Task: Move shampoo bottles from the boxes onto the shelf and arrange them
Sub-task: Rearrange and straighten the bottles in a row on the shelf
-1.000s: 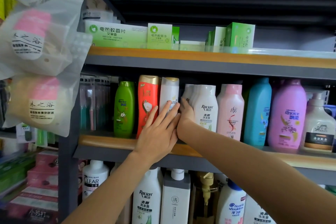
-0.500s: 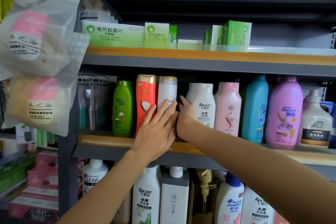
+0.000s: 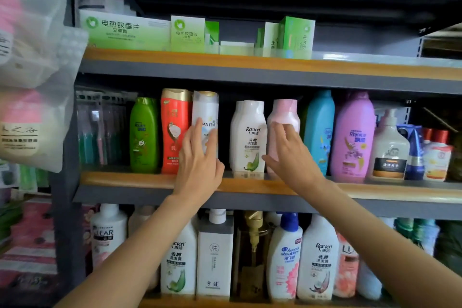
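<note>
On the middle shelf (image 3: pixel 125 179) stands a row of shampoo bottles: green (image 3: pixel 143 135), red (image 3: pixel 173 122), a white Pantene bottle (image 3: pixel 205 110), a white Raclen bottle (image 3: pixel 248 132), a pink bottle (image 3: pixel 285 111), blue (image 3: pixel 320 127) and purple (image 3: pixel 353 132). My left hand (image 3: pixel 200 165) lies flat, fingers spread, against the front of the Pantene bottle. Fingers apart, my right hand (image 3: pixel 291 157) rests on the front of the pink bottle, its thumb pointing left at the Raclen bottle's base. Neither hand wraps a bottle. A dark gap separates Pantene and Raclen. No supply box is in view.
The top shelf (image 3: pixel 250 62) carries green boxes (image 3: pixel 125 30). The bottom shelf holds large bottles, among them a Clear bottle (image 3: pixel 108 232). A pump bottle (image 3: pixel 390 147) and small items stand at the right of the middle shelf. Hanging plastic-bagged goods (image 3: pixel 32 120) crowd the left; toothbrush packs (image 3: pixel 100 130) sit beside the green bottle.
My right hand has left the gap between the Pantene and Raclen bottles and moved right onto the pink bottle. My left hand stays on the Pantene bottle. The view has shifted closer.
</note>
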